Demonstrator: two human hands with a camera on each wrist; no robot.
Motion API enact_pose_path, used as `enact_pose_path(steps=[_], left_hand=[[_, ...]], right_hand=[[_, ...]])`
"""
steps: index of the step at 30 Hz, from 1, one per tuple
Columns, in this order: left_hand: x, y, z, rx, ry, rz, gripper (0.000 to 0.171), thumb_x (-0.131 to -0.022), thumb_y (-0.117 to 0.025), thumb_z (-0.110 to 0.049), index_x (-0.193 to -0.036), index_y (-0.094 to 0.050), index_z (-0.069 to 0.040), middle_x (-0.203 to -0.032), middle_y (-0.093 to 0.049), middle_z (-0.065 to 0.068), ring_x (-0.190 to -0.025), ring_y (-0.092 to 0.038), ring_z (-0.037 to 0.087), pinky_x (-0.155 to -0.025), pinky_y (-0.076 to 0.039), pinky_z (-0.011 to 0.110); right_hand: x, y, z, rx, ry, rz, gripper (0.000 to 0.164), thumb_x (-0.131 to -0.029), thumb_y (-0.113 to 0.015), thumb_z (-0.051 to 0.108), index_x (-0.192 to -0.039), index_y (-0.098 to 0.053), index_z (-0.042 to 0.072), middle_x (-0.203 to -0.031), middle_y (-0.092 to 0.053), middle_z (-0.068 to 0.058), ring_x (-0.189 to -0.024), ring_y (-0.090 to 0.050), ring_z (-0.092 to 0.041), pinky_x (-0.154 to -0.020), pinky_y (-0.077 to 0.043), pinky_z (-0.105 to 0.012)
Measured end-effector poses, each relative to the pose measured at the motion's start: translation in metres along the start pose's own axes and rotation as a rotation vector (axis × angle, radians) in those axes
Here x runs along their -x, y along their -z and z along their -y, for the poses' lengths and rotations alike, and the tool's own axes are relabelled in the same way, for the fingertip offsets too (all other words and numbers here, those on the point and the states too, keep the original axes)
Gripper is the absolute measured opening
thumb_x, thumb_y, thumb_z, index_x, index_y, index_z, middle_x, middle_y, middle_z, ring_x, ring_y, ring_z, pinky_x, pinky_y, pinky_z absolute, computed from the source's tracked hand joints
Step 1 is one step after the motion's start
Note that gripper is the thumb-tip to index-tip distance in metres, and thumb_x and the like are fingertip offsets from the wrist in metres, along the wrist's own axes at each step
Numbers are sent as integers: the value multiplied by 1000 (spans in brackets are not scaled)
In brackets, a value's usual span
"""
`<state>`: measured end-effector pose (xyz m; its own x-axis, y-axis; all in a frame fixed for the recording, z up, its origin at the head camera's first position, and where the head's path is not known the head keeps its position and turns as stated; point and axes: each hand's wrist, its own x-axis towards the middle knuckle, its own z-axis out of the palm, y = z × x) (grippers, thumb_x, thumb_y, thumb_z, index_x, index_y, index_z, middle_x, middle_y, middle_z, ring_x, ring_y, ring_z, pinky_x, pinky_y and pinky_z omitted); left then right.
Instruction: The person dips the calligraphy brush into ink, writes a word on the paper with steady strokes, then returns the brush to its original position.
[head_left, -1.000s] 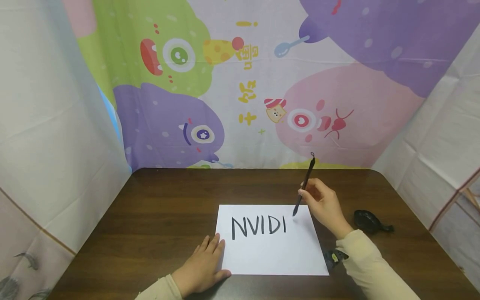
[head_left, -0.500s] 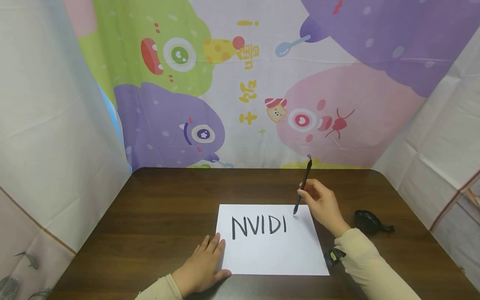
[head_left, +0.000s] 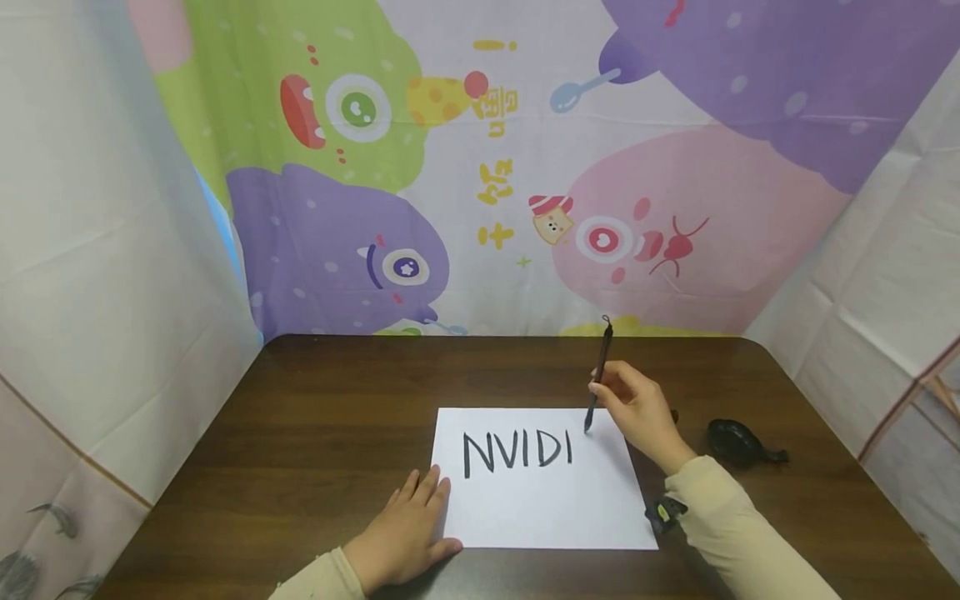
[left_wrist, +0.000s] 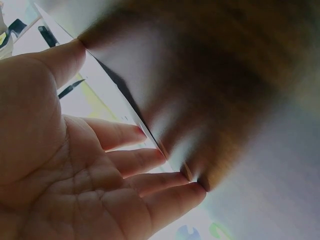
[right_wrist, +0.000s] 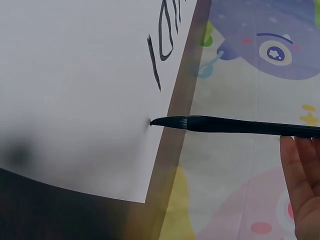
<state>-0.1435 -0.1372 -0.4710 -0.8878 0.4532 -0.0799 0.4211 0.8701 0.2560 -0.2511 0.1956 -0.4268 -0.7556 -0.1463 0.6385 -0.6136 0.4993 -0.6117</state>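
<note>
A white sheet of paper (head_left: 547,500) lies on the dark wooden table (head_left: 330,433), lettered "NVIDI" in black. My right hand (head_left: 637,410) grips a black brush pen (head_left: 597,373) nearly upright, its tip touching the paper just right of the last letter. In the right wrist view the brush pen (right_wrist: 225,125) meets the paper (right_wrist: 75,90) at a small black dot. My left hand (head_left: 405,533) lies flat with straight fingers on the paper's lower left corner; the left wrist view shows its fingers (left_wrist: 145,172) pressed against the sheet's edge.
A black ink dish (head_left: 738,442) sits on the table right of the paper. A small black and yellow object (head_left: 663,512) lies by my right sleeve. A cartoon-printed cloth (head_left: 525,167) hangs behind, white sheets close both sides.
The right hand moved slightly left and tipped the brush pen more upright; its tip came down onto the paper. The left hand stayed put.
</note>
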Motion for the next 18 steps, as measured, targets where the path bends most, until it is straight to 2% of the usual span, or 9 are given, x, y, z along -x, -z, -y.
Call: enact_pose_path(steps=[1,4,8,18], left_hand=[[0,0,0,0,1,2,82,-86,-67,-50,-142,-44,6,-151,-37,29,-136,-35,55,-105,-38,65],[1,2,-2,2,4,13,82,-86,-67,-50,-142,-44,6,-151,-37,29,-136,-35,54,-106,-37,65],[1,3,-2,3,7,20,81,-87,-67,-50,-142,-44,6,-152,-37,29,-137,-35,54,-106,-37,64],[1,3,-2,1,5,21,81,-87,-67,-50,-142,-44,6,-152,-37,29,-136,-36,54,-106,-37,64]], right_hand=[[0,0,0,3,-2,5,19,-83,-70,-8,-100,-65,-5,-80,-69,-15,-69,-67,-29,-61,-55,-18],[2,-2,-11,7,-1,19,19,-84,-72,-3,-102,-66,0,-82,-71,-10,-71,-66,-17,-62,-55,-17],[4,-2,-12,9,-3,42,18,-85,-72,2,-103,-66,3,-85,-71,-6,-75,-63,-3,-65,-54,-16],[8,-3,-8,-16,-8,71,19,-86,-72,2,-102,-66,9,-85,-72,-3,-76,-63,1,-65,-55,-20]])
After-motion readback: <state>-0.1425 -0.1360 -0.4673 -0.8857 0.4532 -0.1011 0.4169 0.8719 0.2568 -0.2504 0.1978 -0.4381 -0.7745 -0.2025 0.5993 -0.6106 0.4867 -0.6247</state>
